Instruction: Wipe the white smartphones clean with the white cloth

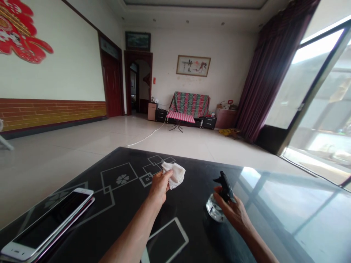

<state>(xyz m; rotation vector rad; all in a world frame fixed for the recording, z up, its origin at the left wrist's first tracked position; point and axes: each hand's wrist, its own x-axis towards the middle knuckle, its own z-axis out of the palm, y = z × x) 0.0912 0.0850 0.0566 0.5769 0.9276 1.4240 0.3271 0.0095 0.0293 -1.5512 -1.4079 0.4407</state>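
Observation:
A crumpled white cloth (177, 176) is pinched in my left hand (159, 186), over the dark tabletop. My right hand (231, 207) is wrapped round the neck of a clear spray bottle (214, 210) with a black trigger head (225, 184). The bottle is upright and looks to be at the table surface; whether its base touches I cannot tell. Below my left forearm lies a white-framed phone (170, 241), partly hidden by the arm. At the left, more white phones (51, 223) lie stacked, one on top of another.
The glossy black table (123, 208) has silver square and flower patterns and reflects the window on its right. Beyond it, a white cord (148, 137) crosses the tiled floor towards a small table with a red checked cover (181, 117). Glass doors (315, 84) and purple curtains (274, 73) stand right.

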